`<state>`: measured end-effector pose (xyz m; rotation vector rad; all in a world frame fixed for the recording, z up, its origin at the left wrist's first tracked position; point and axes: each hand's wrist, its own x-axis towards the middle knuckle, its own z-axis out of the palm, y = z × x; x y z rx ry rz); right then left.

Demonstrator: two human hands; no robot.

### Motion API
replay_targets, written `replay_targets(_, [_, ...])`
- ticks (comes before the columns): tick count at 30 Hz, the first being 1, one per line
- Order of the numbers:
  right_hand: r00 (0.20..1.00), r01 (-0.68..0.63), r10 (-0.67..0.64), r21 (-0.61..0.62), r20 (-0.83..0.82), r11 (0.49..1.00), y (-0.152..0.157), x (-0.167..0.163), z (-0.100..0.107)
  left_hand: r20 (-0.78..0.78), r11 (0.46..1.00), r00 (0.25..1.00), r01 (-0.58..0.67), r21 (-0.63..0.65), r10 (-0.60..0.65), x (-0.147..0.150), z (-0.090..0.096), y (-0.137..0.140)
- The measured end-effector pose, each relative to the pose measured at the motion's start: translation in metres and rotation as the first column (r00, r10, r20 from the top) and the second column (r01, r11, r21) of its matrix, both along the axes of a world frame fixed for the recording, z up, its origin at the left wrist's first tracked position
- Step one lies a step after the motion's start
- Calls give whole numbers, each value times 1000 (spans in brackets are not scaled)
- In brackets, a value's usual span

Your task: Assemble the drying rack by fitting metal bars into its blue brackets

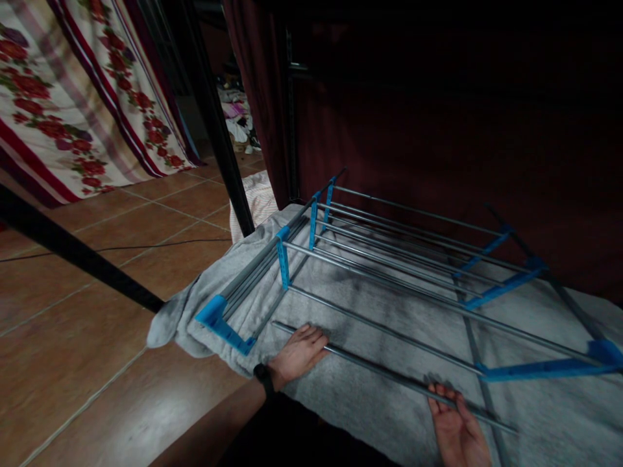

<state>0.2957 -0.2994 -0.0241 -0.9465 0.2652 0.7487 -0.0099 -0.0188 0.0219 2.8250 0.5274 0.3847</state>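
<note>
A loose grey metal rod (379, 370) lies across in front of me, nearest my body. Palm down, my left hand (302, 351) is closed over the rod close to its left end. My right hand (452, 418), palm turned up, holds the same rod farther right, with the fingers curled beneath it. Just beyond is a rack frame (384, 277) of several thin metal bars joined by blue plastic brackets (540, 370). Another blue bracket (226, 327) sits at the rack's near left corner, left of my left hand.
Rack and rod are over a grey blanket (370, 415) on a raised surface. Black metal posts (219, 130) stand at the left, with a dark red curtain (413, 155) behind. A cable (146, 246) crosses the tiled floor (97, 324); a floral curtain (92, 97) hangs beyond.
</note>
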Motion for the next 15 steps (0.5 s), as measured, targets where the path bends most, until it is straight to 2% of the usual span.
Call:
replay_targets(8, [997, 17, -17, -10, 81, 1000, 5, -5, 7, -1, 1000, 1000, -18, 13, 18, 1, 4, -2])
replay_targets(15, [999, 34, -34, -10, 22, 999, 5, -5, 10, -32, 999, 999, -24, 33, 25, 2, 3, -3])
